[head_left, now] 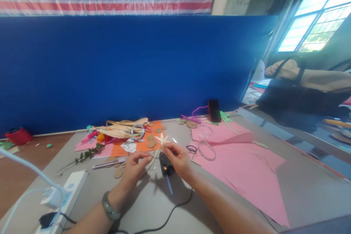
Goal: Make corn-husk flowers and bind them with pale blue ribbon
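A pale flower with pointed, husk-like petals is pinched in my right hand, its petals facing up. A thin greenish stem runs from under the petals down toward my left hand. That hand's fingertips are pressed together; whether they grip the stem or some thin strand, I cannot tell. Beneath and between both hands lies a black glue gun, partly hidden, with a whitish glue stick poking out of its rear toward me.
Dried husk strips and a tape roll lie behind on orange paper. Pink sheets and scissors are at right, a phone by the blue partition. A power strip and black cable sit in front.
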{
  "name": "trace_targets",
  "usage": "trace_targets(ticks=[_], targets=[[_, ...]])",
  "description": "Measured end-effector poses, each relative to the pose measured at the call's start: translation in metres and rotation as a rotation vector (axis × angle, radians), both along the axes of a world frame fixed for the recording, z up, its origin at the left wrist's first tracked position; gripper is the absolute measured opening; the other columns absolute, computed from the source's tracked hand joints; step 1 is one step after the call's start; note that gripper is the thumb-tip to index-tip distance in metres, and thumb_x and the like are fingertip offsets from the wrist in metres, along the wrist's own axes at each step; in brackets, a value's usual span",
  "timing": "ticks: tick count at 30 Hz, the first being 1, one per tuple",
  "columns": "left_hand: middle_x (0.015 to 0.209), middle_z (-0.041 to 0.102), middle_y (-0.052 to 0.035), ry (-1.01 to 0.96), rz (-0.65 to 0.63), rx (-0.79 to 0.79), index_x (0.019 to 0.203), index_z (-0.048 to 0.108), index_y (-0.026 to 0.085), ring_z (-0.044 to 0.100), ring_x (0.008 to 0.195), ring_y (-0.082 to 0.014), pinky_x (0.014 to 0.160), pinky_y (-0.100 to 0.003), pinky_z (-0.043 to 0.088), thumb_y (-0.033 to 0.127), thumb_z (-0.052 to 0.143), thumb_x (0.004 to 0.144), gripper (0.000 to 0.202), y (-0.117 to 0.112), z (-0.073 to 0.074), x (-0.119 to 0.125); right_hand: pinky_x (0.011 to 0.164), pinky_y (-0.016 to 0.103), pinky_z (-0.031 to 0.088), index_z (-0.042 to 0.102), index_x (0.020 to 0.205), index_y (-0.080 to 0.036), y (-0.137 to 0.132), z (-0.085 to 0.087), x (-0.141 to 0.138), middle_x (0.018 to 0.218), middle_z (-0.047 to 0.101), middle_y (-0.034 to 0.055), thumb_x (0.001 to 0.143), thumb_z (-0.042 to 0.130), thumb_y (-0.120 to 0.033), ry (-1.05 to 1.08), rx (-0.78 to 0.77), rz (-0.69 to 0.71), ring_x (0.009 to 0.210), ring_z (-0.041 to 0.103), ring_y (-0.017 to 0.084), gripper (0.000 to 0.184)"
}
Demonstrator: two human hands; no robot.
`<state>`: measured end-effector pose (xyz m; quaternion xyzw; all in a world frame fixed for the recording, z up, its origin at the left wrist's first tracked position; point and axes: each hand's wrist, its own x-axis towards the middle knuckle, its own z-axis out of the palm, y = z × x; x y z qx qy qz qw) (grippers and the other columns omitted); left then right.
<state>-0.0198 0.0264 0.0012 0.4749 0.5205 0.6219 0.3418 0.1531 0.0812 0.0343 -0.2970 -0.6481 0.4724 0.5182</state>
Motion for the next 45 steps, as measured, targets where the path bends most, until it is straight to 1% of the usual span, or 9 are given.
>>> trace_targets(ticks=[4, 11, 15, 20, 23, 25, 30, 39, 45], targets=[[0.076, 0.072, -0.0052, -0.017, -0.003, -0.003, 0.070, 0.073, 0.019, 0.064, 0.076, -0.0195, 0.076, -0.031, 0.050, 0.030, 0.077, 0.066, 0.012, -0.004, 0.009, 0.001, 0.056, 0.023, 0.038, 0.061, 0.070, -0.015, 0.001, 0.002, 0.001, 0.066, 0.054, -0.0003, 0.079, 0.064, -0.041, 0.015, -0.031, 0.016, 0.059, 0.046, 0.011, 0.028], [0.084, 0.074, -0.0064, -0.056, -0.041, -0.055, 0.082, 0.075, 0.020, 0.065, 0.085, -0.0215, 0.083, -0.033, 0.049, 0.035, 0.069, 0.076, 0.017, -0.010, 0.014, 0.004, 0.055, 0.023, 0.037, 0.060, 0.069, -0.016, -0.001, 0.004, 0.002, 0.064, 0.052, -0.0008, 0.078, 0.064, -0.043, 0.029, -0.046, 0.021, 0.058, 0.044, 0.011, 0.030], [0.085, 0.073, -0.0078, -0.033, -0.045, -0.049, 0.079, 0.075, 0.019, 0.065, 0.088, -0.0223, 0.085, -0.034, 0.047, 0.037, 0.064, 0.080, 0.021, -0.014, 0.016, 0.005, 0.055, 0.023, 0.037, 0.059, 0.069, -0.015, -0.006, 0.006, 0.001, 0.063, 0.051, -0.0013, 0.078, 0.065, -0.041, 0.038, -0.032, 0.017, 0.058, 0.044, 0.010, 0.028], [0.088, 0.071, -0.0054, -0.116, -0.100, -0.009, 0.086, 0.073, 0.021, 0.063, 0.088, -0.0206, 0.084, -0.032, 0.047, 0.027, 0.073, 0.071, 0.015, -0.016, 0.016, 0.006, 0.051, 0.022, 0.036, 0.060, 0.073, -0.016, -0.010, 0.006, 0.000, 0.063, 0.050, -0.0017, 0.080, 0.064, -0.040, 0.054, -0.035, 0.031, 0.054, 0.042, 0.009, 0.025], [0.085, 0.068, -0.0035, -0.160, -0.131, 0.069, 0.072, 0.069, 0.021, 0.060, 0.088, -0.0190, 0.083, -0.029, 0.045, 0.020, 0.070, 0.070, 0.002, -0.017, 0.016, 0.007, 0.048, 0.021, 0.036, 0.060, 0.073, -0.017, -0.010, 0.005, 0.001, 0.061, 0.049, -0.0022, 0.080, 0.064, -0.041, 0.048, -0.041, 0.043, 0.052, 0.041, 0.009, 0.025], [0.083, 0.066, -0.0037, -0.188, -0.154, 0.100, 0.064, 0.064, 0.020, 0.058, 0.089, -0.0189, 0.083, -0.029, 0.043, 0.018, 0.063, 0.072, 0.008, -0.018, 0.017, 0.008, 0.047, 0.021, 0.036, 0.060, 0.074, -0.017, -0.010, 0.004, 0.001, 0.059, 0.047, -0.0028, 0.080, 0.064, -0.040, 0.038, -0.048, 0.050, 0.051, 0.040, 0.009, 0.025], [0.076, 0.066, -0.0056, -0.275, -0.164, 0.066, 0.060, 0.062, 0.021, 0.058, 0.087, -0.0211, 0.087, -0.033, 0.042, 0.015, 0.052, 0.070, 0.016, -0.015, 0.018, 0.008, 0.046, 0.021, 0.034, 0.058, 0.072, -0.017, -0.011, 0.006, 0.001, 0.058, 0.045, -0.0035, 0.080, 0.064, -0.040, 0.030, -0.046, 0.054, 0.049, 0.039, 0.008, 0.025], [0.077, 0.069, -0.0051, -0.149, -0.082, -0.082, 0.074, 0.071, 0.018, 0.060, 0.082, -0.0195, 0.085, -0.032, 0.044, 0.035, 0.066, 0.077, 0.017, -0.011, 0.018, 0.008, 0.046, 0.021, 0.035, 0.058, 0.072, -0.016, -0.013, 0.009, -0.001, 0.061, 0.050, -0.0021, 0.079, 0.064, -0.041, 0.026, -0.028, 0.052, 0.050, 0.042, 0.008, 0.027], [0.074, 0.071, -0.0040, -0.209, -0.095, -0.087, 0.074, 0.072, 0.018, 0.063, 0.077, -0.0178, 0.079, -0.030, 0.048, 0.031, 0.074, 0.069, 0.015, -0.014, 0.021, 0.010, 0.046, 0.021, 0.035, 0.059, 0.072, -0.016, -0.014, 0.010, 0.000, 0.061, 0.051, -0.0018, 0.080, 0.063, -0.041, -0.004, -0.005, 0.046, 0.049, 0.041, 0.008, 0.027]])
